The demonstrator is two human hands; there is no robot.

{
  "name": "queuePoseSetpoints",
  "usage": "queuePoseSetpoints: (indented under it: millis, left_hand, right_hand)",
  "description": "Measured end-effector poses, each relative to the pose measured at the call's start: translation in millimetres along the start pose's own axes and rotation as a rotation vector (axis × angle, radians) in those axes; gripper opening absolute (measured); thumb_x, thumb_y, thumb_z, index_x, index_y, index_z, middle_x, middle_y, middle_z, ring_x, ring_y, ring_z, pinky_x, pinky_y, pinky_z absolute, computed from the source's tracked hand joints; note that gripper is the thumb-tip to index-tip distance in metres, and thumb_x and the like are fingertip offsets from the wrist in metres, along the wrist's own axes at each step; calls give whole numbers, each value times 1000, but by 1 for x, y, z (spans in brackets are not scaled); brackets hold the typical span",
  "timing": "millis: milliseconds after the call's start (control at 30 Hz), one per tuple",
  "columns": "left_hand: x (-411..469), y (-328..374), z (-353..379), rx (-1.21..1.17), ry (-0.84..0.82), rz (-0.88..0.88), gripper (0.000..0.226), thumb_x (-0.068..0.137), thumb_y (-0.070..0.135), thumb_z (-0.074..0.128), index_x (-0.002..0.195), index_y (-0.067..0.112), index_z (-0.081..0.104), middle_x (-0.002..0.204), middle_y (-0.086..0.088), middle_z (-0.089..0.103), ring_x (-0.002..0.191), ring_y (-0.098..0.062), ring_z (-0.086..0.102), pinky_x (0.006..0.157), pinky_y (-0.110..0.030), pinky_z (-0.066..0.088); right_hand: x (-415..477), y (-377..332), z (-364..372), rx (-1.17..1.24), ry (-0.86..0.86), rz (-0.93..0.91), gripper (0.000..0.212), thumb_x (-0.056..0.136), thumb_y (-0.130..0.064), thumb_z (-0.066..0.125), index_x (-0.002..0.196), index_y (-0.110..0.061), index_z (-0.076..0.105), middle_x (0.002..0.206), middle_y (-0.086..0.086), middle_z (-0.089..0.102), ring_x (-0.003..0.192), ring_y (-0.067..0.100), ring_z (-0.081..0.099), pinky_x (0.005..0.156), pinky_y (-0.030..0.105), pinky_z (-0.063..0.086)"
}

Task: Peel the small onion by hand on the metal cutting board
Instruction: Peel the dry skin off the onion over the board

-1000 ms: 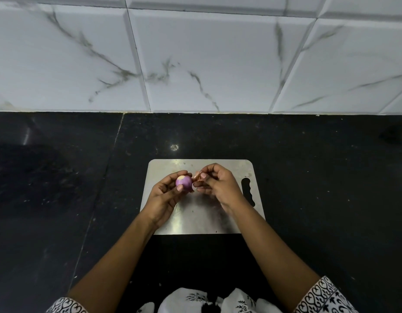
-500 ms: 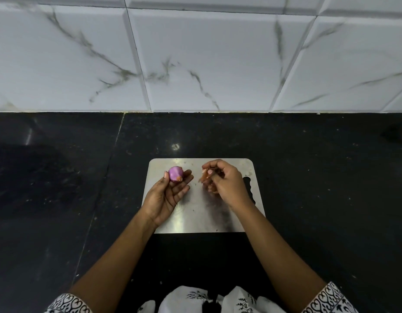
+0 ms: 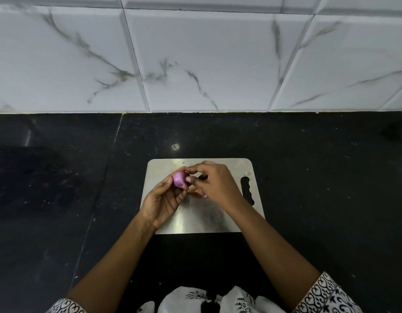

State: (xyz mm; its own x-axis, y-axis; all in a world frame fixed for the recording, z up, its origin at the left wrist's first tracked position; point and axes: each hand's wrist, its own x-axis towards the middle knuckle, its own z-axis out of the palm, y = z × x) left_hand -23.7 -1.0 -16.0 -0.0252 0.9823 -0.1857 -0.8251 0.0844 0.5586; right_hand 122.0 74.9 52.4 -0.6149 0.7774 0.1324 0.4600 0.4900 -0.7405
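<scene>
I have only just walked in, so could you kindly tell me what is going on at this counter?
A person is peeling a small purple onion over a steel cutting board on the black counter. The left hand holds the onion in its fingers above the board, while the right hand pinches at its top with curled fingers. A scrap of orange-brown skin shows at the onion's lower end, so the peeling looks not yet finished.

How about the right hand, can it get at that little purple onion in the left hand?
Probably yes. The left hand grips the purple onion above the steel board with its right side uncovered, and the right hand pinches it there with its fingertips; nothing lies between.
</scene>
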Motion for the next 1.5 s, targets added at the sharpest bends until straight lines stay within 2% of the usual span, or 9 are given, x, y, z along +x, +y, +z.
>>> queuePoseSetpoints:
  millis: [200,433,633,833,1033,1133,1300,1433,1500]
  left_hand:
    - [0,1,5,112,85,15,62,55,32,87,109,10,69,105,-10,71,89,-17,70,74,-24,57]
    - [-3,0,17,280,160,89,77,48,39,90,114,10,64,110,-8,71,95,-15,68,74,-22,56]
    - [-6,0,20,339,159,134,62,44,38,91,100,16,74,101,-7,74,89,-16,70,70,-22,56]
    - [-5,-1,23,358,173,172,62,46,38,90,102,18,73,103,-6,74,95,-18,70,74,-25,56]
    - [-7,-4,23,367,173,176,63,47,38,90,104,17,72,106,-6,73,98,-19,69,76,-27,56]
    - [-8,-6,22,352,176,173,63,46,38,91,103,18,73,108,-5,72,97,-18,69,75,-26,56]
    - [-6,-7,23,315,196,179,67,44,37,91,105,16,72,110,-8,70,97,-20,69,73,-26,56]
    - [-3,-5,24,341,207,197,66,46,37,91,106,16,72,110,-9,70,97,-22,69,75,-27,56]
    - [-1,-5,24,356,204,201,65,48,36,90,107,15,71,110,-10,70,97,-23,68,75,-28,56]
  right_hand:
    - [2,2,-1,-24,15,-17,22,81,-20,69,102,-13,72,93,8,74,80,18,67,74,33,55]
    - [2,-1,-6,-125,0,-91,25,83,-20,67,105,-9,70,91,11,74,77,20,66,71,30,53]
    - [0,-1,-6,-169,-23,-102,24,83,-21,66,102,-8,71,88,14,73,75,24,65,72,38,55]
    - [-4,-5,1,-226,59,-133,28,82,-31,66,84,-4,70,76,12,68,65,24,60,60,37,53]
    - [-8,-1,8,-338,165,-205,17,77,-21,70,73,-7,60,65,8,61,50,22,54,44,27,43]
    - [-7,1,4,-227,129,-145,12,78,-19,68,77,-8,64,72,7,65,60,19,59,55,35,55]
    - [-8,4,-6,253,100,110,8,82,-10,66,87,-13,71,73,-5,67,64,6,64,63,24,57]
    - [-13,5,-8,115,66,-2,22,80,-15,71,101,-12,71,94,2,73,78,8,67,72,17,56]
    - [-13,5,-9,6,104,-71,20,81,-17,70,100,-11,72,92,5,74,78,11,67,73,23,57]
